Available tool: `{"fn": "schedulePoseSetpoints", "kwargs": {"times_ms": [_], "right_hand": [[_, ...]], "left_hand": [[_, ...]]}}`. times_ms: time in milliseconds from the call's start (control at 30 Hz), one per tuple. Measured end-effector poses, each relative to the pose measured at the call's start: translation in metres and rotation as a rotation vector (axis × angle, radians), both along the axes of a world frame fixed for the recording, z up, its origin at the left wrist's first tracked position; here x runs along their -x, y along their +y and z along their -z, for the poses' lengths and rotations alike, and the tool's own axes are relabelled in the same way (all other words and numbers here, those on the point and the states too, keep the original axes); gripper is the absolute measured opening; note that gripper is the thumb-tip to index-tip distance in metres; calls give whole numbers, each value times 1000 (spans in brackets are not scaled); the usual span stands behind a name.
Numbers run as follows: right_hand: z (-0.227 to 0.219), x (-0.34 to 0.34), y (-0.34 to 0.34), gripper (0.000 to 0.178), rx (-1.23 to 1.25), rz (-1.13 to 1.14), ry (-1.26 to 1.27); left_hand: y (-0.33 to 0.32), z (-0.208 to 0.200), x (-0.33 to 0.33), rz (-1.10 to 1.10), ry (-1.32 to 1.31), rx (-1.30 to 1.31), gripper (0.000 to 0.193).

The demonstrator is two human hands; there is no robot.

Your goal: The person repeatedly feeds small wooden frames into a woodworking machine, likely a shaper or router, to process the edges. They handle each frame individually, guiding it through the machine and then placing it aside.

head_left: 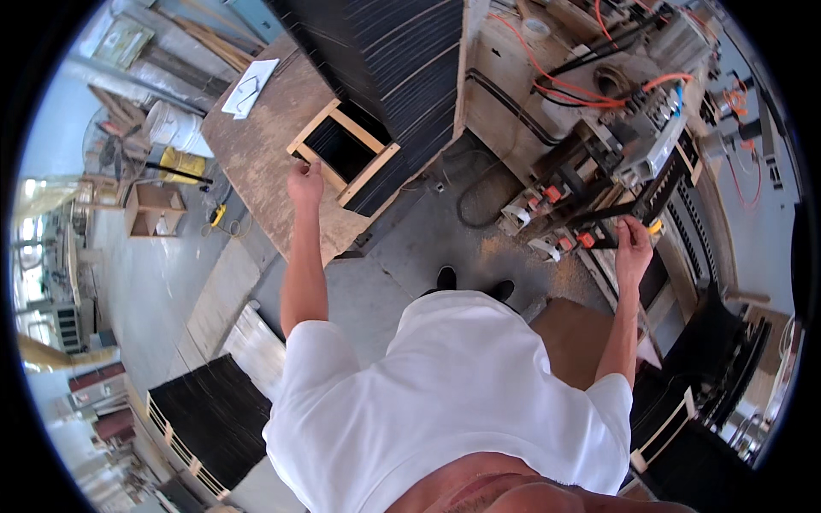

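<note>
A square pale-wood frame with a black panel (344, 150) lies at the near edge of the brown wooden bench (256, 145), the left hand (304, 182) gripping its corner. The right hand (634, 238) closes on a black bar (637, 209) of the grey machine (633, 141).

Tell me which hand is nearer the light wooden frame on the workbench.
Left. The left hand grips the wooden frame at its near corner; the right hand is far off to the right, at the machine.
</note>
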State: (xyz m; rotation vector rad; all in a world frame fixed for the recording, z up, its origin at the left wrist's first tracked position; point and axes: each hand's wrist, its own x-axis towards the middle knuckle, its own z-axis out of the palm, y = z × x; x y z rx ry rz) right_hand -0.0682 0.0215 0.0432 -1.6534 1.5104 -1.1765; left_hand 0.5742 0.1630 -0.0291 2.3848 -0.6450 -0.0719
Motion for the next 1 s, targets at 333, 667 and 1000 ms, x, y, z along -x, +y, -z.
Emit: {"fn": "schedulePoseSetpoints", "kwargs": {"times_ms": [333,667,1000], "right_hand": [[-72,48,72,24,163,184,464],[-153,242,265,26,-112,858,1034],[-104,276,351,22,-352,1079,542]], "left_hand": [[-30,-1,224,670,552,456,24],[-60,41,407,1006,995,38,30],[-90,34,525,1113,1070,-26,25]]}}
